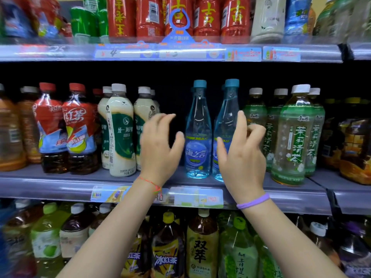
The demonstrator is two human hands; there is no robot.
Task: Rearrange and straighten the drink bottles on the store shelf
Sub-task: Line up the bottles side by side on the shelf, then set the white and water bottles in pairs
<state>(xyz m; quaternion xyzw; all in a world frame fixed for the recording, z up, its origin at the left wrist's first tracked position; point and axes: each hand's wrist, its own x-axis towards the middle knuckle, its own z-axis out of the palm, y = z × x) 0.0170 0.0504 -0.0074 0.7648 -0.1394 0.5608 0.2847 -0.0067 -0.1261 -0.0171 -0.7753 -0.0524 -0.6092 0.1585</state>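
**Both hands raised before the blue bottles, middle shelf**

Two tall clear-blue plastic bottles with teal caps stand upright side by side at the front of the grey middle shelf (60, 182): the left blue bottle (198, 135) and the right blue bottle (226, 121). The left hand (158, 149) hovers at 9 o'clock of the left blue bottle, fingers spread and loosely bent, holding nothing. The right hand (241, 157) overlaps the lower part of the right blue bottle, fingers loosely curled, thumb out; contact cannot be told.

At 9 o'clock of the left hand, cream milk-tea bottles with green labels (121, 133), one partly hidden behind it. Further left, red-labelled black-tea bottles (80, 131). At 3 o'clock of the right hand, green jasmine-tea bottles with white caps (295, 137). Red bottles (206, 17) fill the shelf above; large tea bottles (201, 247) stand below.
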